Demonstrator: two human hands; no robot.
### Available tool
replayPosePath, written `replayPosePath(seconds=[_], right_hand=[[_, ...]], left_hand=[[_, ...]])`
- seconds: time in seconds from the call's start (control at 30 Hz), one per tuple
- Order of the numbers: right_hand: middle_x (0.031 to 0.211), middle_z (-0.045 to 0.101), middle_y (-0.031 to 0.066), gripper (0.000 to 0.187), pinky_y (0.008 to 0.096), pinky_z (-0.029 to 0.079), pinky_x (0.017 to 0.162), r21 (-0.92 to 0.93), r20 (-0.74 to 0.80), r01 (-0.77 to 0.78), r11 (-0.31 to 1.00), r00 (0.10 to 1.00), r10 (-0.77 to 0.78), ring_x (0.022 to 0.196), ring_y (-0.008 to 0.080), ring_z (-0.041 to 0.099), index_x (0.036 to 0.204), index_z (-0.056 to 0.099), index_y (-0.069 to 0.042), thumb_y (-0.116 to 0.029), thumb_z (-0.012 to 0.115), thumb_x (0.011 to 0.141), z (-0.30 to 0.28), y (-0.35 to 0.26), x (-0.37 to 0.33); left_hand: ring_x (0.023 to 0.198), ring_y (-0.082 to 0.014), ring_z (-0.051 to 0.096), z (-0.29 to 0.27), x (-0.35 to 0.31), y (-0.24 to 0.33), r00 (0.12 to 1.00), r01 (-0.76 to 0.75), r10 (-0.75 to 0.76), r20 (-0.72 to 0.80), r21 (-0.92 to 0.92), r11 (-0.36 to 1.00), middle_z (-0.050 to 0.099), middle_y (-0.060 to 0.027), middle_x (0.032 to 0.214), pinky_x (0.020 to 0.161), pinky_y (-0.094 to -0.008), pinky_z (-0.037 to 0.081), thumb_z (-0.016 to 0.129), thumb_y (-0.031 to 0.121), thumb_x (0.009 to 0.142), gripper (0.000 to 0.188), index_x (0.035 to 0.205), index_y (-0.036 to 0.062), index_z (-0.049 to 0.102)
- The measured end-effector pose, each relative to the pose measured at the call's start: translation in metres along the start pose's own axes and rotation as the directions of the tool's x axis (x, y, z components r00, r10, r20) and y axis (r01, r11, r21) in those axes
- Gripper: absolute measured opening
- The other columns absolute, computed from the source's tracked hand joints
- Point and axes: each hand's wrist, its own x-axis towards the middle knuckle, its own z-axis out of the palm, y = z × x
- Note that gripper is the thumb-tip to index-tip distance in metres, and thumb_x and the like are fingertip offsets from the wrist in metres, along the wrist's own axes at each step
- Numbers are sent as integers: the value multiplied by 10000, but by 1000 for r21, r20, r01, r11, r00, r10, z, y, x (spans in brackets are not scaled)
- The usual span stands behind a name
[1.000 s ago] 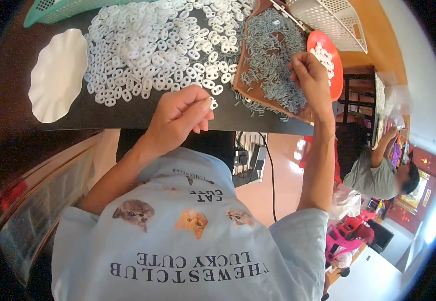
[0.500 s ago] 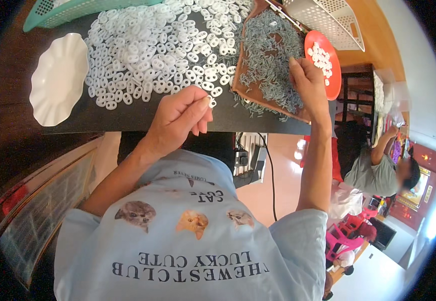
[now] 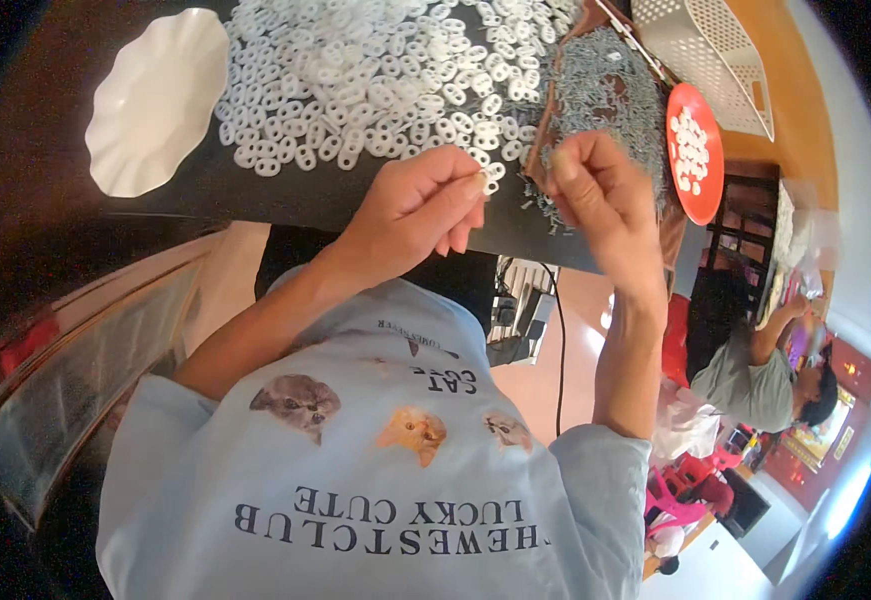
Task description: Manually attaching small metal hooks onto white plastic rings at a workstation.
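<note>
Pale blue cloth fills the foreground: a short-sleeved shirt printed with cat faces (image 3: 375, 470), worn by a person at a table. Beyond it, the left hand (image 3: 420, 210) clamps one small white oval plastic piece with two holes (image 3: 493, 178) between thumb and forefinger, by the table's near edge. The right hand (image 3: 605, 205) has just come in from beside the red plate — bringing both hands near each other, still apart, with the held piece on the side facing the right. Its thumb and fingers are together; whether they pinch anything, one cannot tell. Across the black tabletop (image 3: 285, 200) spreads a heap of matching white pieces (image 3: 375, 90), between a scalloped white oval dish (image 3: 160, 105) and a mass of slim grey pins (image 3: 610, 90) on a brown sheet (image 3: 671, 235). Farther right sit a round red plate of small white pieces (image 3: 707, 203) and a white perforated plastic basket (image 3: 710, 60) — and, in the background, another person in grey-green (image 3: 755, 380).
</note>
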Motion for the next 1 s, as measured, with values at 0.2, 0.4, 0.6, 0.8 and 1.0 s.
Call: replayPosePath(seconds=[0.2, 0.4, 0.6, 0.8, 1.0], right_hand=[[725, 534, 21, 150, 238, 401, 604, -40, 65, 32, 999, 997, -30, 680, 85, 464, 896, 533, 13, -132, 548, 932, 20, -8, 3], [721, 529, 14, 143, 232, 391, 572, -81, 91, 31, 996, 996, -23, 661, 71, 447, 893, 540, 4, -133, 566, 920, 26, -5, 4], [697, 492, -14, 127, 218, 362, 538, -89, 108, 7, 996, 994, 3, 634, 54, 406, 883, 542, -4, -123, 578, 911, 29, -8, 5], [683, 494, -21, 127, 212, 349, 522, -28, 71, -22, 999, 997, 24, 621, 44, 403, 872, 543, -2, -118, 568, 919, 39, -6, 4], [686, 504, -22, 128, 174, 295, 465, 72, -5, -92, 993, 996, 93, 534, 20, 392, 914, 524, -36, -158, 531, 953, 56, -7, -1]], left_hand=[[570, -74, 544, -2, 0, 0, 1000, 9, -8, 27, -20, 1000, 571, -33, 741, 476, -195, 416, 455, 182, 967, 192, 893, 23, 533], [552, -65, 521, -3, -2, -1, 999, 3, -2, 49, -26, 1000, 564, -27, 724, 471, -186, 403, 456, 192, 968, 205, 879, 28, 540], [544, -54, 503, -5, -1, -1, 997, -16, 19, 77, -38, 999, 557, -15, 712, 463, -184, 384, 456, 197, 969, 200, 874, 42, 540], [535, -46, 483, -4, -2, -2, 998, -46, 49, 43, -65, 997, 535, 2, 689, 458, -186, 367, 450, 191, 969, 191, 869, 50, 533], [519, -40, 429, -6, -2, -10, 997, -76, 76, 1, -68, 995, 509, 6, 669, 456, -197, 334, 455, 186, 967, 188, 866, 44, 526]])
